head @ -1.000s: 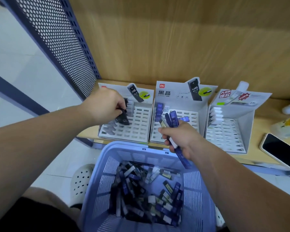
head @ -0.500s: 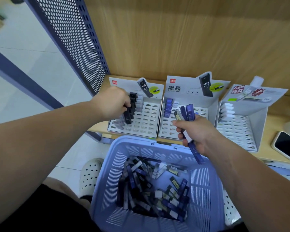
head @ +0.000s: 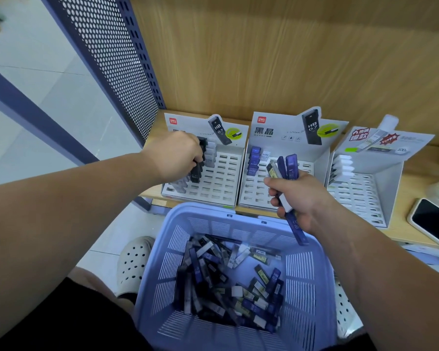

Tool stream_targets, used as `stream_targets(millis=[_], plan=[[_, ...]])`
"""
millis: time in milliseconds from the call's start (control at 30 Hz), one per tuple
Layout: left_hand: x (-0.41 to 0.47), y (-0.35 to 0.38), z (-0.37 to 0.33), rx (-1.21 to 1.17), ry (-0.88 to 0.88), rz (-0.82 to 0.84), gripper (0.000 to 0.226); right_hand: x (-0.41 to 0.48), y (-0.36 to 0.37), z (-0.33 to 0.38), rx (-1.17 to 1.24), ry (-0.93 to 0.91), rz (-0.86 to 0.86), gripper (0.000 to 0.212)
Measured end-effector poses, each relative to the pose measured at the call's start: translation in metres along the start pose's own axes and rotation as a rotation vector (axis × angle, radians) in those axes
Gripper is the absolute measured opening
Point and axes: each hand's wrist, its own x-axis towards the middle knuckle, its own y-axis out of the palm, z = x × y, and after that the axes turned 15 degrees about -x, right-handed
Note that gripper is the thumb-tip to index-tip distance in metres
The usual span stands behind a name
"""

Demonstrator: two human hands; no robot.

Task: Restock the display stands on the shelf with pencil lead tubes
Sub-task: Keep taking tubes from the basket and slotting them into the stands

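Left hand [head: 178, 158]: curled round a black tube [head: 197, 171], holding it near upright at the left column of the left stand [head: 221, 184], among grey and black tubes slotted there
Right hand [head: 298, 198]: gripping a bundle of tubes [head: 288, 167], blue and clear, fanned above the fist, one blue end hanging below it, near the basket [head: 208, 211] rim
Supply: loose tubes [head: 228, 279] heaped in the basket, just in front of the shelf [head: 416, 178]
Stands: three side by side; middle stand [head: 254, 196] with one short blue column, right stand [head: 360, 196] with one white column, most slots bare
Step in hand: likely seating the black tube; seated or not, cannot tell, hidden by fingers
Risk, left: a crooked push against neighbouring tubes, tipping them or shoving the light card stand back
Risk, right: a slack hold on the fan, the low blue tube slipping out, into the basket at best, onto the floor at worst
Risk, sorting: a wrong colour in a stand, given mixed tubes in one fist
Nearby: phone [head: 433, 224] at the shelf's right, well apart from both hands
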Motion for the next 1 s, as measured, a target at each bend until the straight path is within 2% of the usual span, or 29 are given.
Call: stream_targets(millis=[167,400,700,1000], plan=[[0.0,0.002,0.004,0.005,0.018,-0.006,0.016,-0.001,0.003,0.001,-0.006,-0.009,-0.001,0.014],[-0.004,-0.006,0.002,-0.218,-0.027,0.002,0.018,-0.002,0.004,0.003,0.0,-0.003,-0.004,0.014],[0.0,-0.009,0.006,-0.208,-0.049,0.077,0.019,-0.002,0.007,0.004,-0.01,0.009,-0.007,0.014],[0.001,-0.005,0.007,-0.072,0.018,0.085,0.021,-0.005,0.005,0.004,-0.015,0.002,-0.01,0.014]])
